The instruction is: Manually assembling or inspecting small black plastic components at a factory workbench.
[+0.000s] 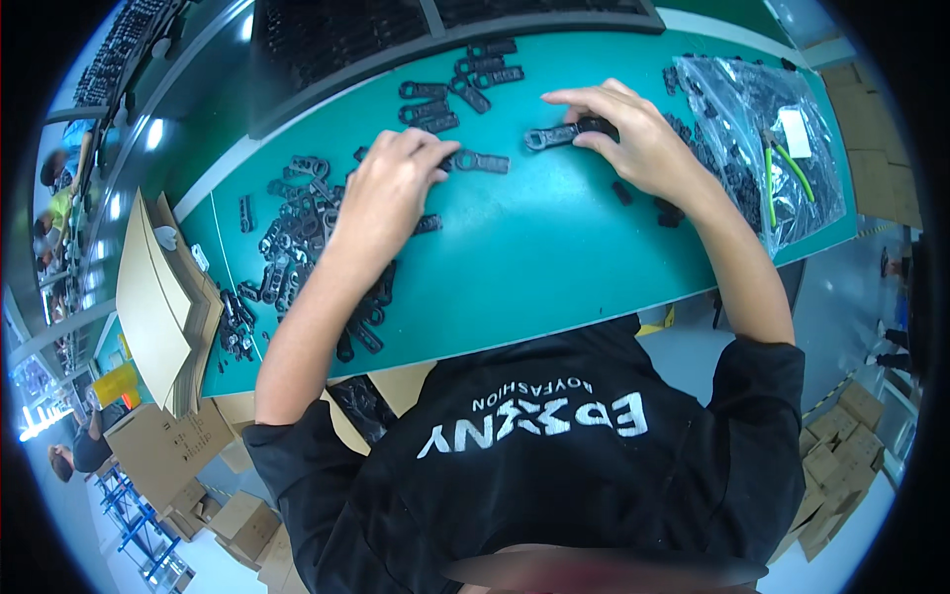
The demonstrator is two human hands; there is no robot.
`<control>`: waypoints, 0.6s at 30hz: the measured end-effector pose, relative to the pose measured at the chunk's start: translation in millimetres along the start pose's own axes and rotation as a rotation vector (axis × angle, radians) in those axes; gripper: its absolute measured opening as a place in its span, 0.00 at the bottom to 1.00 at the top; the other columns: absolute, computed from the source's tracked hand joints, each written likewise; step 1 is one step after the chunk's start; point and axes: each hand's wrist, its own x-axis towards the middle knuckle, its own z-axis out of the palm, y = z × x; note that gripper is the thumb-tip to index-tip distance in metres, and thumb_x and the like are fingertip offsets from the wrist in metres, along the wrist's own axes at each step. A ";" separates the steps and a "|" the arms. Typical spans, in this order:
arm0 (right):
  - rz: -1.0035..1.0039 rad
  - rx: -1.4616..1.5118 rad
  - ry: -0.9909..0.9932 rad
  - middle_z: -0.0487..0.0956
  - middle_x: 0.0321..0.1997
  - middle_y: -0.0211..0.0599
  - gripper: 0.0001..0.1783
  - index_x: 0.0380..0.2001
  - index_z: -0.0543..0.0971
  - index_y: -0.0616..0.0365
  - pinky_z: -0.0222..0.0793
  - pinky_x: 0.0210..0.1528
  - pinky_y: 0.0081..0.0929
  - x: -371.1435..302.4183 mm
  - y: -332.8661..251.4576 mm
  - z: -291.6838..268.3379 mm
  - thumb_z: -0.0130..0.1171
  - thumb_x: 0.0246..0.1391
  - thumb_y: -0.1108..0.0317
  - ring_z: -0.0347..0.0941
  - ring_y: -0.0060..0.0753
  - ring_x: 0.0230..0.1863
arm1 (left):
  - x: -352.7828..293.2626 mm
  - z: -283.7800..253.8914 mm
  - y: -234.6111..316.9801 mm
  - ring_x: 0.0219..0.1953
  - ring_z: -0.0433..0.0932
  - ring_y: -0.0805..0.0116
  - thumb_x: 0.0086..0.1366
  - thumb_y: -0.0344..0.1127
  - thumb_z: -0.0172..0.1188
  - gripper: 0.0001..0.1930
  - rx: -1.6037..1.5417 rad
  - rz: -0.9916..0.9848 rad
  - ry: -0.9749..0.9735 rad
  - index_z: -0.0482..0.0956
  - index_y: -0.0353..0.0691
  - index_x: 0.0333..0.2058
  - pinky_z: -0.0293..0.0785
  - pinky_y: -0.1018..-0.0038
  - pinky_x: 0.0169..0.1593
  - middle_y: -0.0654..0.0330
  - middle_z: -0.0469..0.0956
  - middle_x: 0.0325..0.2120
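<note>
In my right hand, thumb and fingers grip a black plastic part with a ring-shaped end, held above the green tabletop. My left hand is closed, its thumb and fingertips drawn together; a dark bit shows between them, mostly hidden. Right beside those fingertips lies a similar black part, ring end toward the hand. Several more such parts lie in a loose group beyond my hands. Left of and under my left forearm spreads a large heap of black parts.
A clear plastic bag of small black pieces lies at the right, with green-handled pliers on it. Cardboard sheets stand at the table's left end. A dark framed tray borders the far edge. Small black pieces lie near my right forearm.
</note>
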 end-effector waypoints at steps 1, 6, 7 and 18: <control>-0.005 -0.001 0.018 0.85 0.47 0.35 0.35 0.67 0.82 0.47 0.81 0.55 0.40 1.2 -0.5 -3.3 0.72 0.57 0.82 0.79 0.41 0.53 | 1.7 1.8 4.7 0.51 0.81 0.55 0.66 0.38 0.73 0.17 0.001 0.012 0.003 0.90 0.45 0.53 0.87 0.59 0.52 0.61 0.82 0.47; 0.029 0.001 0.012 0.85 0.47 0.36 0.35 0.66 0.83 0.49 0.80 0.54 0.40 -1.3 -10.7 -15.9 0.72 0.55 0.83 0.79 0.42 0.52 | 10.5 2.7 15.3 0.48 0.81 0.57 0.66 0.42 0.73 0.16 -0.036 0.011 -0.030 0.90 0.45 0.51 0.89 0.61 0.46 0.62 0.81 0.46; 0.026 -0.008 -0.002 0.85 0.47 0.36 0.35 0.66 0.83 0.50 0.80 0.54 0.41 -2.0 -13.5 -17.9 0.72 0.55 0.83 0.79 0.42 0.52 | 10.5 3.7 14.8 0.48 0.81 0.57 0.66 0.42 0.73 0.16 -0.030 0.008 -0.017 0.90 0.45 0.51 0.89 0.61 0.46 0.62 0.81 0.46; 0.019 -0.030 -0.005 0.85 0.46 0.39 0.35 0.66 0.82 0.51 0.79 0.53 0.40 90.7 4.1 -45.7 0.71 0.54 0.85 0.80 0.44 0.47 | 62.4 -50.1 -72.9 0.45 0.83 0.59 0.66 0.43 0.72 0.13 0.010 0.099 0.206 0.90 0.49 0.46 0.86 0.63 0.43 0.64 0.84 0.42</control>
